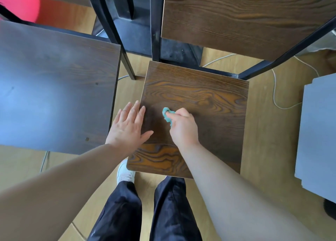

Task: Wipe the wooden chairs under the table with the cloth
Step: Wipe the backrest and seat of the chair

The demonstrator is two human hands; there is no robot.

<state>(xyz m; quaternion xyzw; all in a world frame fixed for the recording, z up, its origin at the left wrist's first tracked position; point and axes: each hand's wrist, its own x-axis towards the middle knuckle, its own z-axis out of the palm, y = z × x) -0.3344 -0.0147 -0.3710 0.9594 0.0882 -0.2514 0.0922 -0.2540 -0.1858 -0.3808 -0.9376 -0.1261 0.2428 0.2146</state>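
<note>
A dark wooden chair seat (200,91) with strong grain stands right below me, its backrest (236,17) rising at the top of the head view. My right hand (183,128) is shut on a small bunched teal cloth (167,115) and presses it on the middle of the seat. My left hand (128,125) lies flat with fingers spread on the seat's left edge. A second chair seat (54,88), darker and glossy, stands to the left.
Black metal chair legs (116,33) and a black table base (138,32) stand behind the seats. A white cable (274,93) trails over the light wooden floor. A grey box (318,131) sits at the right. My legs and a white shoe (125,173) are below.
</note>
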